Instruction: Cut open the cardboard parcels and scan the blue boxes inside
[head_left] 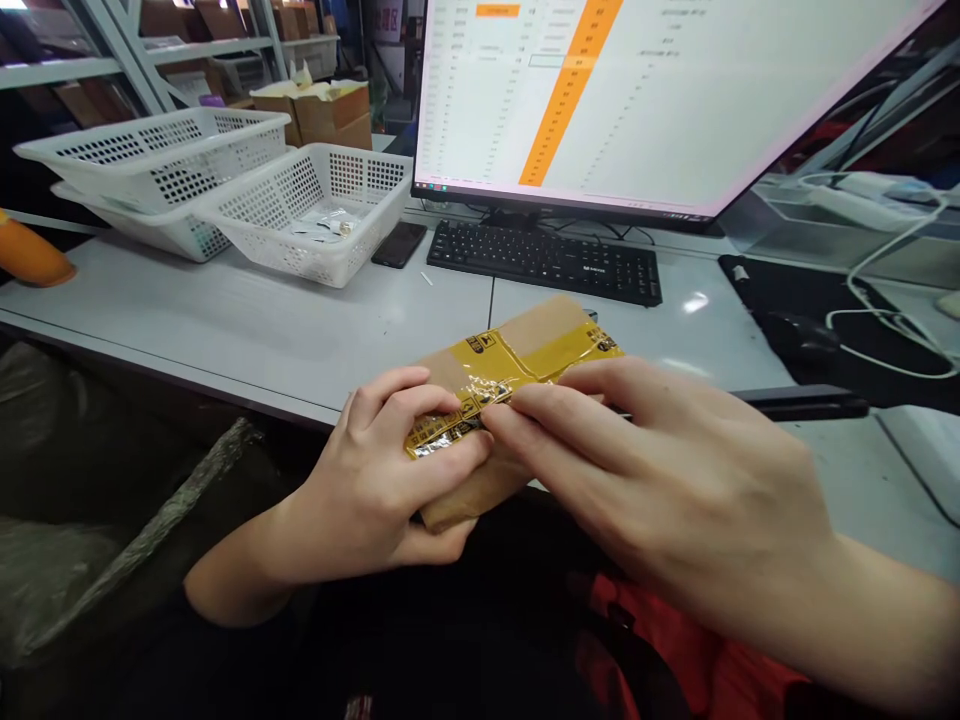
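In the head view, your left hand (386,470) clasps the parcel (536,323) by its left end, near the desk's (300,330) front edge; its long axis slants away rightward. Your right fingertips (501,418) meet at the yellow tape (484,385), nearer its middle; you cannot tell whether they pinch it.

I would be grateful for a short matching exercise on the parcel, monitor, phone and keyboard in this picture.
Column one
1. Parcel
2. Monitor
3. Phone
4. Keyboard

Column two
A. On the desk, just right of a white basket
B. Gripped by the left hand, touched by the right hand
C. On the desk, just right of the phone
D. Lit, showing an orange stripe

Pairs: 1-B, 2-D, 3-A, 4-C
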